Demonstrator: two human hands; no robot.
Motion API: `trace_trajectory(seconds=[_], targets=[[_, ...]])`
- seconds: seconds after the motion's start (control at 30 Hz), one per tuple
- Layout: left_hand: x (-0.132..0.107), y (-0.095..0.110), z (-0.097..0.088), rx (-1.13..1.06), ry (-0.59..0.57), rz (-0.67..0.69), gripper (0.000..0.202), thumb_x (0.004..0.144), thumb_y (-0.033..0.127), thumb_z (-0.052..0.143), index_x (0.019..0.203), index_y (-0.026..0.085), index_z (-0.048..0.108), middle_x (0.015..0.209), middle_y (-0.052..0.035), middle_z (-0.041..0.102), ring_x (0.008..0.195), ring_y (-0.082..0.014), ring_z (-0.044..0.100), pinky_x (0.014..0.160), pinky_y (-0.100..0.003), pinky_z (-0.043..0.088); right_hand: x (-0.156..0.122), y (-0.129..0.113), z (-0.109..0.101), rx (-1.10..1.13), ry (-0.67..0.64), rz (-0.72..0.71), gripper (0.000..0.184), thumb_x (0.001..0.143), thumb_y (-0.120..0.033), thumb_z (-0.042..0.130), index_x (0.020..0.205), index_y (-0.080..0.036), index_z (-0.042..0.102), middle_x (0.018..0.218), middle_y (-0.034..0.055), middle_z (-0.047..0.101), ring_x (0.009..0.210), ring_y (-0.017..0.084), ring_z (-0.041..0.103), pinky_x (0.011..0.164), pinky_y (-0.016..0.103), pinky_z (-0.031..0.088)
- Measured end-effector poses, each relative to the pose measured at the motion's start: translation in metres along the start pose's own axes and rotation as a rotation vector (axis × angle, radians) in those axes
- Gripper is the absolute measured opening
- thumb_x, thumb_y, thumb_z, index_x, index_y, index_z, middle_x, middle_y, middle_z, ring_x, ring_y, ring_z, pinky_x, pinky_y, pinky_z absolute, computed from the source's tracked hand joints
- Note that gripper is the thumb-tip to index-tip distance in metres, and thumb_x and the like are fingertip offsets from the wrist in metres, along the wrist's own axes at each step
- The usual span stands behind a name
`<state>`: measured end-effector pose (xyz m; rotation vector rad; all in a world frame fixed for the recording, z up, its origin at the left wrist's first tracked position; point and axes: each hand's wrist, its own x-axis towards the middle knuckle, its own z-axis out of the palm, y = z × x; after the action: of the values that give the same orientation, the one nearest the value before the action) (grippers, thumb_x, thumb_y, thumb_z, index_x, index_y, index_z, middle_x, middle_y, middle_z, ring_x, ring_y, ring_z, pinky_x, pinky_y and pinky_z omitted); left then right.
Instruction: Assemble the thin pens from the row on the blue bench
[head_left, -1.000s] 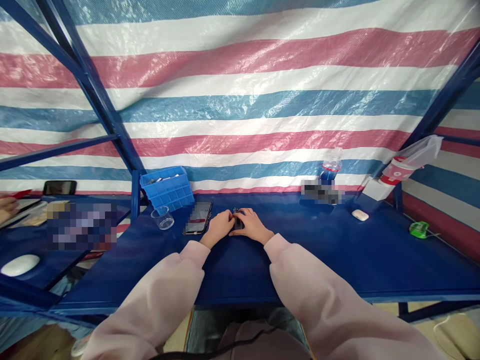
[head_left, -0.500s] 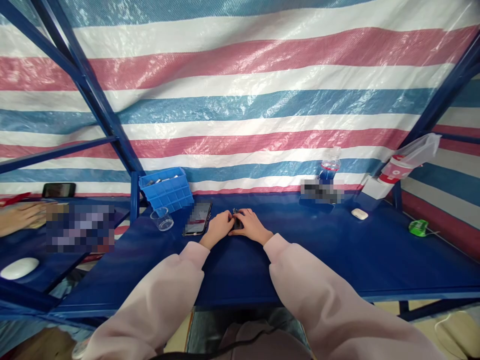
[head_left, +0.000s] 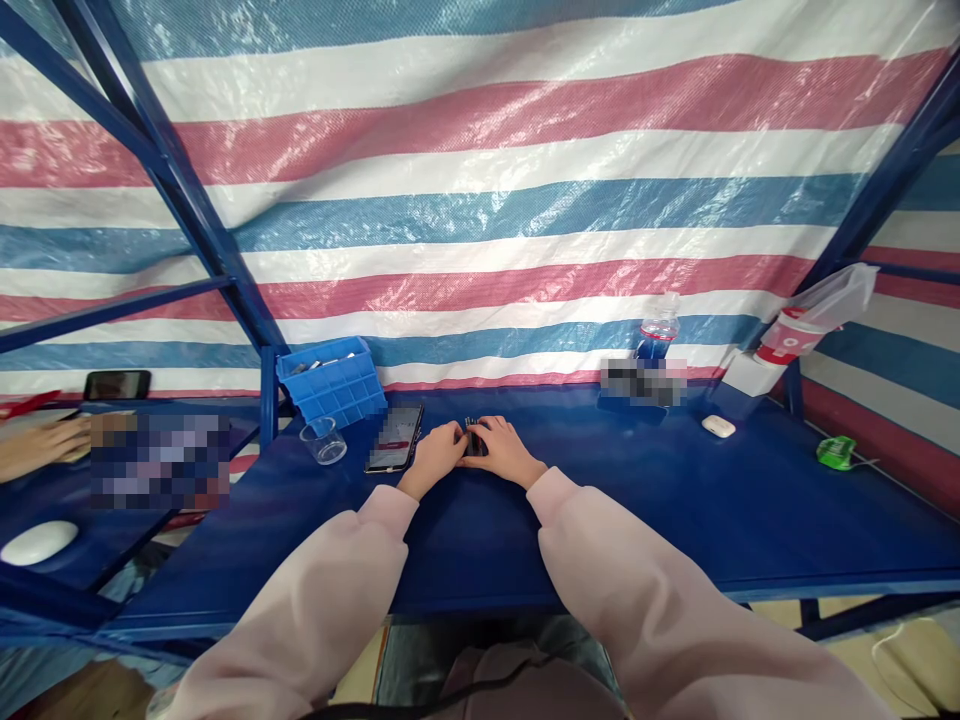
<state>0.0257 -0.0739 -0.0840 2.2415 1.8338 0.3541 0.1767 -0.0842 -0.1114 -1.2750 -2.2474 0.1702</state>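
Where this happens: a striped tarp (head_left: 480, 150) hangs behind a blue steel frame (head_left: 172, 180), and a blue tabletop (head_left: 675, 510) runs across in front of the person.

Rest: a second person's hand (head_left: 41, 445) lies far off to the left, near a black phone (head_left: 116, 385) and a white oval object (head_left: 39, 543), possibly a mouse. On the tabletop stand a blue compartment tray (head_left: 331, 382), a clear cup (head_left: 323, 442) and a water bottle (head_left: 658, 328). A white earbud case (head_left: 718, 426) and a green object (head_left: 836, 452) lie further right. Pixelated patches hide two items.

Things: the small dark object (head_left: 474, 443) lies on the tabletop between the left hand (head_left: 439, 447) and the right hand (head_left: 504, 450). Both hands touch it, and a phone (head_left: 394, 437) lies just beside the left hand.

Fingers: the fingers (head_left: 489, 430) curve inward over the object, close together rather than spread; whether they pinch it, I cannot tell.

Handling: it looks light and stiff, and probably slippery for its size; its narrow sides seem the best place to take hold with the fingertips.
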Motion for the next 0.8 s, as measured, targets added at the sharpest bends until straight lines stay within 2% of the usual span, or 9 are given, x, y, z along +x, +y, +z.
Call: trace_trajectory(seconds=[0.17,0.3,0.4,0.47,0.63,0.8], targets=[[0.002,-0.004,-0.001,0.058,0.056,-0.029,0.021,0.083,0.034,0.040,0.083,0.020,0.056,0.088,-0.0060,0.064,0.082,-0.0188,0.059,0.068,-0.027,0.041,0.001,0.000,0.001,-0.030,0.032,0.050,0.060,0.076,-0.065,0.048,0.113,-0.019,0.055,0.111,0.0110,0.050,0.106,0.026,0.041,0.088,0.038,0.036],[0.004,-0.009,-0.011,0.110,0.085,-0.091,0.019,0.081,0.031,0.043,0.086,0.020,0.057,0.094,-0.0065,0.063,0.086,-0.0192,0.058,0.071,-0.027,0.043,0.001,0.001,0.000,-0.079,0.062,0.169,0.044,0.084,-0.051,0.046,0.112,-0.018,0.055,0.105,0.0099,0.053,0.102,0.023,0.043,0.085,0.035,0.037],[0.006,-0.016,-0.022,0.122,0.070,-0.175,0.017,0.077,0.030,0.048,0.085,0.021,0.060,0.094,-0.0056,0.064,0.087,-0.0205,0.058,0.072,-0.028,0.043,0.002,0.002,0.000,-0.113,0.057,0.261,0.034,0.086,-0.039,0.048,0.112,-0.017,0.055,0.099,0.0095,0.054,0.098,0.023,0.045,0.083,0.033,0.037],[0.008,-0.021,-0.030,0.111,0.054,-0.224,0.017,0.074,0.032,0.051,0.084,0.022,0.061,0.093,-0.0048,0.064,0.087,-0.0217,0.059,0.071,-0.029,0.044,0.002,0.003,0.000,-0.126,0.045,0.286,0.032,0.085,-0.035,0.048,0.111,-0.017,0.056,0.098,0.0098,0.053,0.098,0.023,0.045,0.082,0.032,0.037],[0.012,-0.034,-0.045,0.041,-0.018,-0.252,0.019,0.069,0.035,0.057,0.081,0.024,0.065,0.090,-0.0031,0.066,0.086,-0.0205,0.060,0.069,-0.025,0.044,0.002,0.002,-0.001,-0.132,0.019,0.313,0.030,0.085,-0.033,0.047,0.109,-0.017,0.056,0.098,0.0099,0.053,0.097,0.022,0.044,0.082,0.032,0.037],[0.016,-0.049,-0.052,0.029,-0.053,-0.250,0.020,0.065,0.032,0.060,0.081,0.023,0.067,0.088,-0.0020,0.067,0.084,-0.0189,0.060,0.066,-0.022,0.044,0.001,0.001,-0.002,-0.132,0.010,0.331,0.032,0.086,-0.035,0.046,0.110,-0.017,0.056,0.099,0.0101,0.052,0.097,0.022,0.044,0.082,0.031,0.037]])
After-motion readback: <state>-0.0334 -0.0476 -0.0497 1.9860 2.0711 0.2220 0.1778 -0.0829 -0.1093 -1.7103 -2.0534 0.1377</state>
